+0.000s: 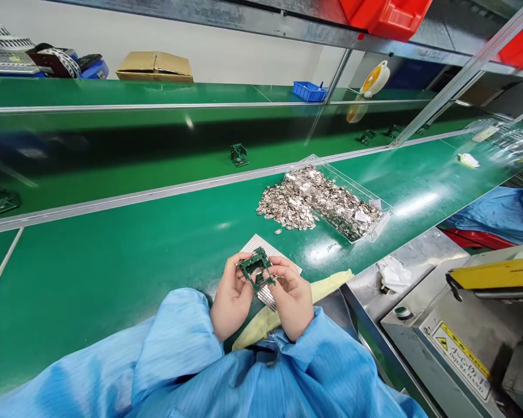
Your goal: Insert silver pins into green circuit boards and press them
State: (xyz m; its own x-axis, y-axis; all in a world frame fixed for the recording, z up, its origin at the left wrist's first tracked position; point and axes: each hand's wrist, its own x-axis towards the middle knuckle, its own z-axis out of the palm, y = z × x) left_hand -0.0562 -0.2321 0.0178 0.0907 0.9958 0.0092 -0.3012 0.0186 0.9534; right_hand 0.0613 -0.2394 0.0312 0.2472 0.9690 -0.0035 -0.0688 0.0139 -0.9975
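A green circuit board (256, 268) with a rectangular opening is held between both hands at the front of the green bench. My left hand (232, 299) is closed on its left edge, thumb low and fingers at the upper corner. My right hand (293, 296) grips its right side, with thumb and fingertips at the edge. Beneath the board lies a whitish gridded sheet (265, 297), partly covered by the hands. Beyond it a heap of small silvery metal pieces (287, 206) spills beside a clear plastic tray (380, 223) full of the same pieces.
Yellow cloth (331, 285) lies along the bench's near edge. A machine with a warning label (462, 357) stands at right. Green boards (239, 154) ride on the belt (157, 157) behind a metal rail. A blue bin (308, 91) and a cardboard box (155, 66) sit farther back.
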